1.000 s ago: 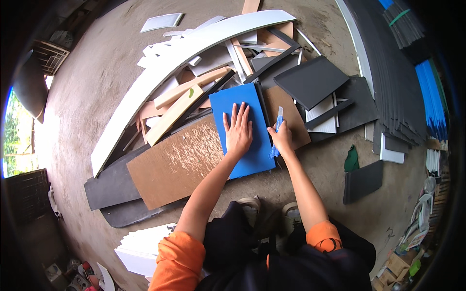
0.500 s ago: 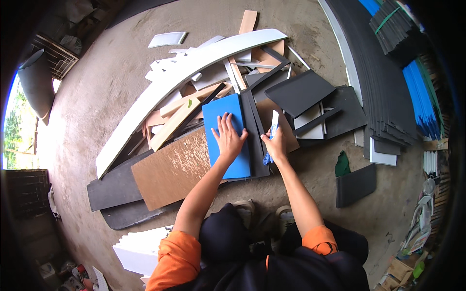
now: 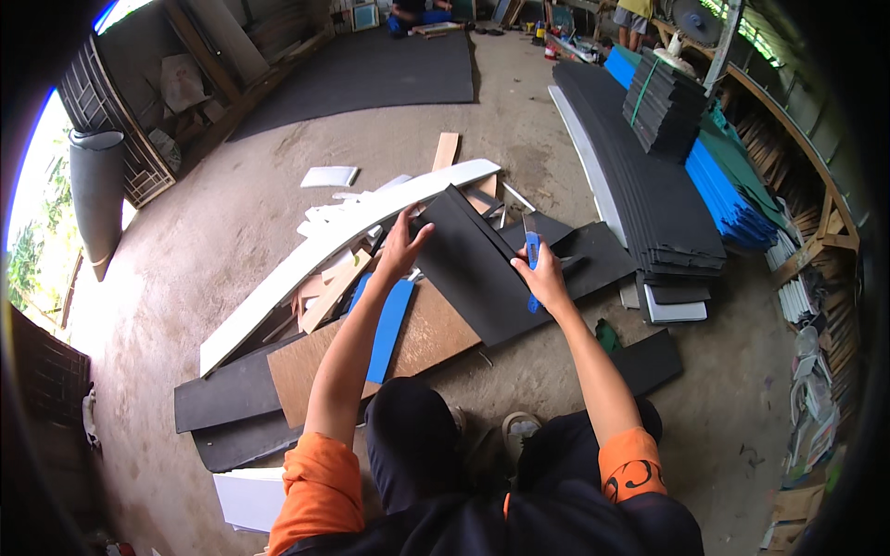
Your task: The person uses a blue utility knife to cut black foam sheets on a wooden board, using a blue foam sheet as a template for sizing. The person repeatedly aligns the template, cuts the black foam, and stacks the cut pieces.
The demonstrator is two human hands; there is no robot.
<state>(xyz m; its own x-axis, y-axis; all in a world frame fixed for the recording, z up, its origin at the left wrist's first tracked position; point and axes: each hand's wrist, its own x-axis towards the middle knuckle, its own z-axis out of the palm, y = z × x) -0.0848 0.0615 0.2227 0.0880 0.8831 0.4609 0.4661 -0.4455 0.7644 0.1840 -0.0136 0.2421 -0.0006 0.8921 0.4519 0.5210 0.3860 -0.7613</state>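
Note:
My right hand (image 3: 545, 278) is closed round a blue utility knife (image 3: 532, 243), its blade end pointing away from me. Under it lies a large black foam sheet (image 3: 473, 269), slanting across the pile. At that sheet's upper left edge is my left hand (image 3: 400, 248), its fingers apart; whether it presses on the sheet I cannot tell. A blue foam sheet (image 3: 393, 324) shows beside my left forearm, which hides part of it. It rests over a worn brown board (image 3: 436, 329).
A long white foam strip (image 3: 352, 250) crosses the offcuts behind my left hand. Black sheets (image 3: 640, 176) are stacked to the right, near blue sheets (image 3: 728, 199). A wide black mat (image 3: 389, 74) covers the far floor. Two people (image 3: 635, 20) are at the back.
The blue sheet has shifted left from under my left hand, which has moved up and left. A black sheet now lies broadly exposed between my hands. The view has tilted up toward the far room.

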